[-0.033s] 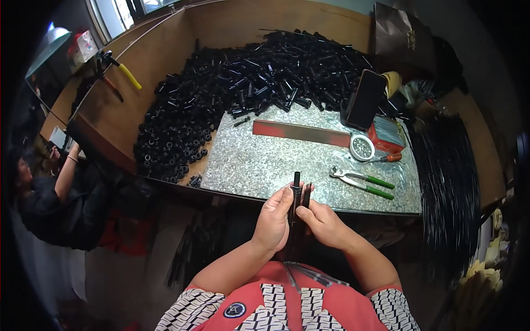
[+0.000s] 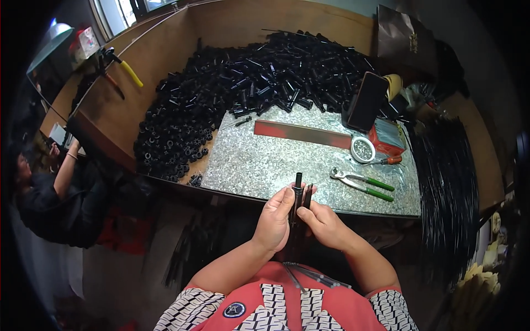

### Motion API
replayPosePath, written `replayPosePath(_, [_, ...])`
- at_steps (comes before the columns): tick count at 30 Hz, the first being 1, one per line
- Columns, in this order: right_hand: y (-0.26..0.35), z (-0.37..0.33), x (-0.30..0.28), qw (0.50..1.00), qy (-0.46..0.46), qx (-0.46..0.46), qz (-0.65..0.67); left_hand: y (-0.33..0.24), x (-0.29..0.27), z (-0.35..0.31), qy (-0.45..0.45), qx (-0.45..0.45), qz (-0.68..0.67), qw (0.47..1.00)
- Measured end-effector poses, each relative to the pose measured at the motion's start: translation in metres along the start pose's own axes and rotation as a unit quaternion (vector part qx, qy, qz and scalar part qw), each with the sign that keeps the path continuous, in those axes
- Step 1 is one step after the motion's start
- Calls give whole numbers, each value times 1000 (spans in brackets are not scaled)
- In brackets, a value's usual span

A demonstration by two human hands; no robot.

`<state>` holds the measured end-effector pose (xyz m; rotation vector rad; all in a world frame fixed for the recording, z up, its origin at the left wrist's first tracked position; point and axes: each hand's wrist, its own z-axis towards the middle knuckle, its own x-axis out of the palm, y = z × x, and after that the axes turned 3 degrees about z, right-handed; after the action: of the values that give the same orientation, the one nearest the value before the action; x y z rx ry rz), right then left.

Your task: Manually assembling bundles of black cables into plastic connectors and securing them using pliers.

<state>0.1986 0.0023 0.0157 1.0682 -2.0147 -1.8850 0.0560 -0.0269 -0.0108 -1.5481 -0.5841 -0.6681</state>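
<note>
My left hand (image 2: 275, 219) is closed round an upright black tube (image 2: 298, 181) with a wider collar, gripping it between thumb and fingers. Close beside it, my right hand (image 2: 326, 220) pinches several thin dark rods (image 2: 308, 194). The two hands nearly meet in front of my body, just off the front edge of the table. Their lower ends merge with the dark background and cannot be made out. Several thin grey rods (image 2: 317, 275) lie in my lap, against the red apron.
A speckled board (image 2: 265, 165) holds green-handled pincers (image 2: 361, 183), a metal strip (image 2: 301, 133), a white dish (image 2: 362, 149), a screwdriver (image 2: 391, 160) and a phone (image 2: 366, 101). Black plastic parts (image 2: 248, 77) heap behind. Long black rods (image 2: 450, 187) hang right. Another person (image 2: 61, 204) sits left.
</note>
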Motion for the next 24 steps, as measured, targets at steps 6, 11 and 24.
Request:
replayPosePath(6, [-5,3,-4,999,32,7,-9,1,-7,3,20,-27,-22,999])
replayPosePath(11, [-2,7,-3,999,40,8,13,-5,-8,3,27,-39,-44,998])
replayPosePath(24, [20,16,-58,951,231,42,-199,-8,-16,9,67,-62,-72,993])
